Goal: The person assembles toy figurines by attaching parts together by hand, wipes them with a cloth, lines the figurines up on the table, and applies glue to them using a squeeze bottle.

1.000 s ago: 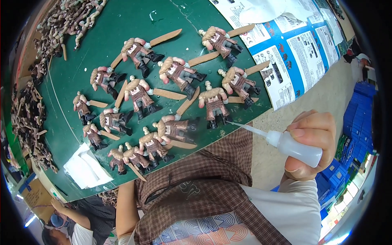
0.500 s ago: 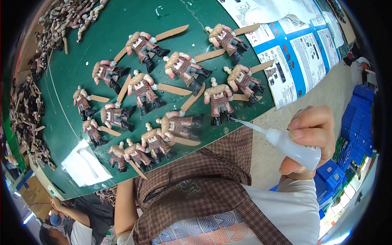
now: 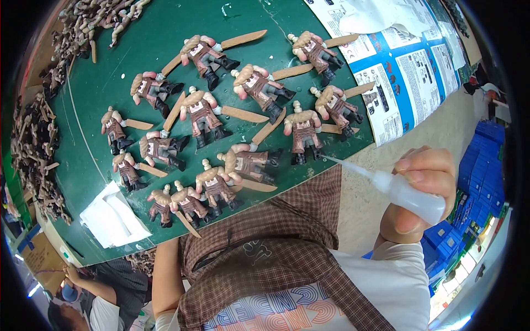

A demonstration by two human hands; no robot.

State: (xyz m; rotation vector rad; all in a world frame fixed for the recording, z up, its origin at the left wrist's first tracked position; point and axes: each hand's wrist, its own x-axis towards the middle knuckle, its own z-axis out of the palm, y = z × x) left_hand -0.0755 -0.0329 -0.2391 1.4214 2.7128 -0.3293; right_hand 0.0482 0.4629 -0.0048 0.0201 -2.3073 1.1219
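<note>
My right hand (image 3: pixel 422 182) is closed around a small translucent white squeeze bottle (image 3: pixel 417 199) with a long thin nozzle. The bottle is tilted, and its nozzle tip points left, at the boot of a toy figure (image 3: pixel 302 129) near the table's front right edge. Whether the tip touches the boot I cannot tell. My left forearm (image 3: pixel 167 270) reaches up to the table's front edge, and its hand is hidden beneath or behind that edge. Several similar toy figures (image 3: pixel 201 113) in brown aprons, with wooden-coloured blades, lie across the green table (image 3: pixel 243 160).
Dense piles of figures (image 3: pixel 33 149) line the table's left side. A folded white paper (image 3: pixel 113 218) lies at the front left, and a printed blue-and-white sheet (image 3: pixel 406 71) at the far right. Blue crates (image 3: pixel 480 165) stand beyond on the right. Another person (image 3: pixel 91 300) works at lower left.
The whole view has shifted a little, so the figures appear farther right. My right hand and the bottle stay in nearly the same place relative to the figure's boot.
</note>
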